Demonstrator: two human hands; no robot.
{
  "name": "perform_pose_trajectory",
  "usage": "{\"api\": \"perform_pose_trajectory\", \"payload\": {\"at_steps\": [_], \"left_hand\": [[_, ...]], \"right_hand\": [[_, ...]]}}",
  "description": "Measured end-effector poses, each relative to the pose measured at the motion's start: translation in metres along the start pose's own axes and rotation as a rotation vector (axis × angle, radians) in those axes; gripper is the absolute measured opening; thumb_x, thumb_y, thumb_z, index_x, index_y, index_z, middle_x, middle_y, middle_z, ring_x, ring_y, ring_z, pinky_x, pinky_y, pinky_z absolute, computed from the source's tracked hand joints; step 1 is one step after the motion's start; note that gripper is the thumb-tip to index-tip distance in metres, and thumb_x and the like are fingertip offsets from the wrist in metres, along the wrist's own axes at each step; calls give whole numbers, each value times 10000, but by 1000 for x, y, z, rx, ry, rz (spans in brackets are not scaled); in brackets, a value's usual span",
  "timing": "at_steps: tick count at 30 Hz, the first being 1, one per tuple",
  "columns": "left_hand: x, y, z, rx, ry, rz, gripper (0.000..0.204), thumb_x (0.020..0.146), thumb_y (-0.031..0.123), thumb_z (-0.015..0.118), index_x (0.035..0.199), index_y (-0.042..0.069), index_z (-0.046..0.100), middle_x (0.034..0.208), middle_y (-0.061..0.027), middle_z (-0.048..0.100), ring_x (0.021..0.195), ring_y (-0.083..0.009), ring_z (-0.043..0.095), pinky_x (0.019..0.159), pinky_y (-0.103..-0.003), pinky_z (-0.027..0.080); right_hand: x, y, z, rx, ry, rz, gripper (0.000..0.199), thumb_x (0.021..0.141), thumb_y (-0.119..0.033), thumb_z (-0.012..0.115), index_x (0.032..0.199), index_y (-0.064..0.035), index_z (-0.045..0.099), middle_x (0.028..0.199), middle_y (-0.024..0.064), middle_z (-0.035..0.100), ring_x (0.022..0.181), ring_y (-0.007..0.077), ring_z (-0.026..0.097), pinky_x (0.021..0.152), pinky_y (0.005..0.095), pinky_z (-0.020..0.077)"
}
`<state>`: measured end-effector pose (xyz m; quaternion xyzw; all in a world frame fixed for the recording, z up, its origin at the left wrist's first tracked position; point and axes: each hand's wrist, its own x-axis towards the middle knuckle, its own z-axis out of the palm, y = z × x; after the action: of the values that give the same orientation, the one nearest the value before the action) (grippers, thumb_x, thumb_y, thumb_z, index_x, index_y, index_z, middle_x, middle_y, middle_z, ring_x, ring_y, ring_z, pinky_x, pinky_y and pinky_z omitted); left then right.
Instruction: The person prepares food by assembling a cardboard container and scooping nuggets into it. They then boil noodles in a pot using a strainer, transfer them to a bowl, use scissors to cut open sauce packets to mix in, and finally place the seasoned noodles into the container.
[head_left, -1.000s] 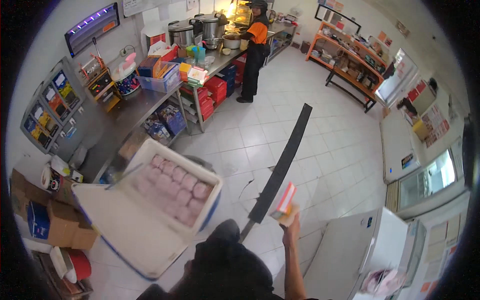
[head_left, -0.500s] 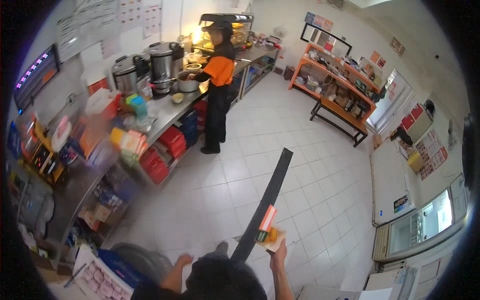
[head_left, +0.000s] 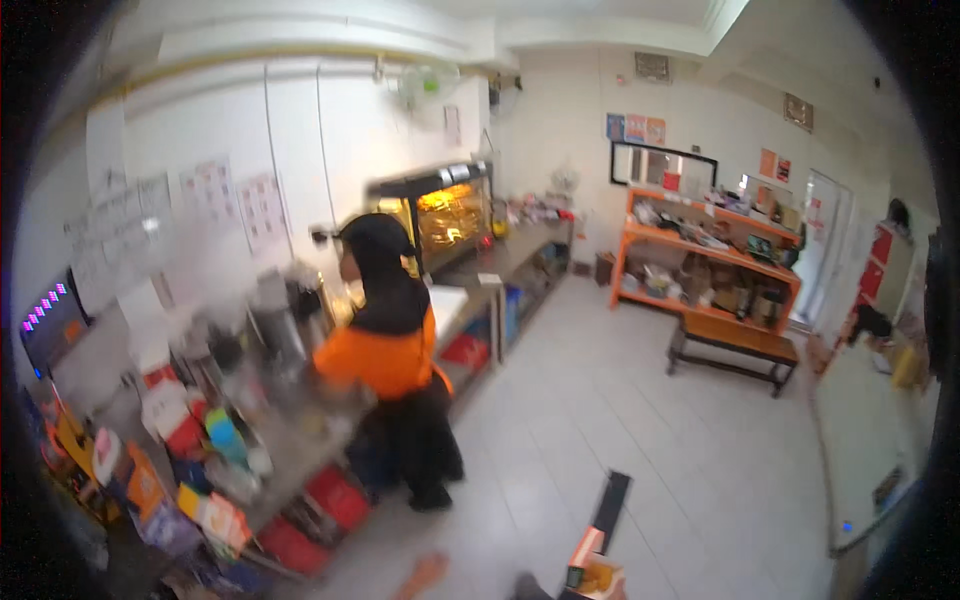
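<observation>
At the lower edge, an open takeaway box [head_left: 582, 556] with an orange and white lid and golden-brown food [head_left: 600, 578] inside is held up on my right side. My right hand under the box is cut off by the picture's edge. To the left of it, my left hand [head_left: 425, 573] hangs low over the floor, blurred by motion. No object shows in it, and its fingers cannot be made out. Past the box, a dark narrow strip [head_left: 612, 505] stretches along the tiles.
A co-worker in an orange and black top [head_left: 385, 350] stands at the left counter [head_left: 465, 265], which carries pots, packets and a lit food warmer [head_left: 450, 220]. Farther right are an orange shelf [head_left: 690, 245], a bench [head_left: 735, 340] and a white chest [head_left: 870, 450].
My view has tilted up and moved forward. The box and my hands sit lower in the picture, and my right hand has dropped out. The co-worker appears nearer, with back more toward me.
</observation>
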<state>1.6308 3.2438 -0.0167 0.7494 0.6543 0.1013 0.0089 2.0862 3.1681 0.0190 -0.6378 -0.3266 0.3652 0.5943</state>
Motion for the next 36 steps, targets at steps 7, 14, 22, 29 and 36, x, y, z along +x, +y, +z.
{"api": "perform_pose_trajectory", "payload": {"at_steps": [7, 14, 22, 29, 36], "left_hand": [[107, -15, -17, -353, -664, -408, 435, 1003, 394, 401, 1146, 46, 620, 1198, -220, 625, 1095, -340, 606, 873, -514, 473], [270, -44, 34, -452, -753, -829, 444, 1004, 392, 396, 1137, 39, 631, 1210, -220, 622, 1109, -348, 603, 891, -506, 477], [602, -14, 153, -254, -774, -293, 455, 1006, 391, 392, 1127, 32, 644, 1224, -220, 619, 1126, -358, 600, 911, -496, 481], [1017, 19, -27, -937, 129, -505, 345, 945, 289, 608, 1142, 7, 638, 1041, -202, 690, 934, -288, 681, 823, -355, 516], [987, 24, 11, -806, 310, -1094, 329, 937, 283, 614, 1141, 27, 643, 982, -175, 706, 889, -277, 691, 798, -369, 531]], "right_hand": [[287, -202, 144, 234, -34, 462, 484, 1012, -463, 462, 1200, -56, 645, 951, 74, 694, 719, 136, 656, 545, 246, 520], [491, -191, 355, 293, -483, 385, 517, 1025, -501, 380, 1255, -87, 587, 1022, 35, 661, 798, 120, 627, 591, 266, 501], [664, -175, 399, 226, -182, 538, 500, 1022, -473, 393, 1251, -68, 575, 1058, 51, 658, 852, 176, 657, 604, 332, 519], [919, -186, 533, 173, -273, 388, 489, 1037, -428, 364, 1202, -19, 577, 1059, 76, 643, 871, 194, 660, 658, 335, 542], [1199, -128, 893, 29, -349, -289, 385, 1046, -341, 406, 1158, -21, 587, 1090, 100, 600, 996, 196, 568, 854, 350, 484]]}}
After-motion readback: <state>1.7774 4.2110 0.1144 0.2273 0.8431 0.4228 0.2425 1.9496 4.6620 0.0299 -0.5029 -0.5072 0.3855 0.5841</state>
